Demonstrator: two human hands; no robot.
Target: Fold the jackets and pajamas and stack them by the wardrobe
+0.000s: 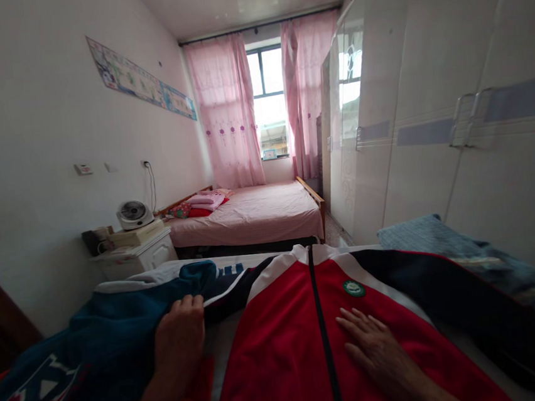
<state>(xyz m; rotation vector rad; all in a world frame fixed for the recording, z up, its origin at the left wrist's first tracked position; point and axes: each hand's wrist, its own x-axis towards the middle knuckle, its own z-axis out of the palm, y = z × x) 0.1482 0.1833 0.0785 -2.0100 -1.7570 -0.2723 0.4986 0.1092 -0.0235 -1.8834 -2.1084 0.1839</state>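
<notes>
A red, white and navy zip-up jacket (pixel 281 338) lies front side up before me, its black zip running down the middle. On its chest sits a round green badge (pixel 353 288). My left hand (pixel 180 328) is closed on the jacket's navy sleeve (pixel 232 297), at the left; the part under the fingers is hidden. My right hand (pixel 376 347) rests flat on the red front below the badge, fingers stretched out. The other navy sleeve (pixel 466 295) spreads to the right. Beside my left hand lies a teal garment (pixel 106 342) with a printed pattern.
Blue-grey clothing (pixel 442 243) is heaped at the right. Further off stands a bed (pixel 259 217) with a pink sheet. A small fan (pixel 135 214) tops the bedside cabinet (pixel 135 254) at left. White wardrobes (pixel 428 97) line the right wall.
</notes>
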